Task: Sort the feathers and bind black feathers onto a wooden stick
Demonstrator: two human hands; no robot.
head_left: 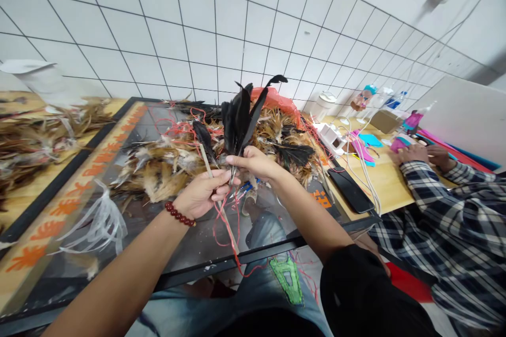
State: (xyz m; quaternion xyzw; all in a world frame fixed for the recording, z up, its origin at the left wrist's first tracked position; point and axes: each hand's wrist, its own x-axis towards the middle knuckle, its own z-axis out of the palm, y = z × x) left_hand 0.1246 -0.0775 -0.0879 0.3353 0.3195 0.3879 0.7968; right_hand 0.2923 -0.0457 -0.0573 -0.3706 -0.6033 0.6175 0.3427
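Observation:
My right hand [255, 162] pinches a bunch of black feathers [239, 121] near the base, their tips pointing up. Close beside it, my left hand [207, 187], with a dark red bead bracelet on the wrist, is closed around a thin pale stick [230, 231] that slants down toward the table edge. Its fingertips also meet the quill ends below the bunch. Red string [216, 226] hangs from under both hands over the edge. A single black feather [204, 137] stands by the stick's upper end. Exactly how the string passes between the fingers is hidden.
Piles of brown feathers [158, 171] lie behind my hands, near a red plastic bag [274, 100]. White strips [100, 221] are at left. A black phone [351, 189] and white cables lie at right, where another person's hand [413, 154] works.

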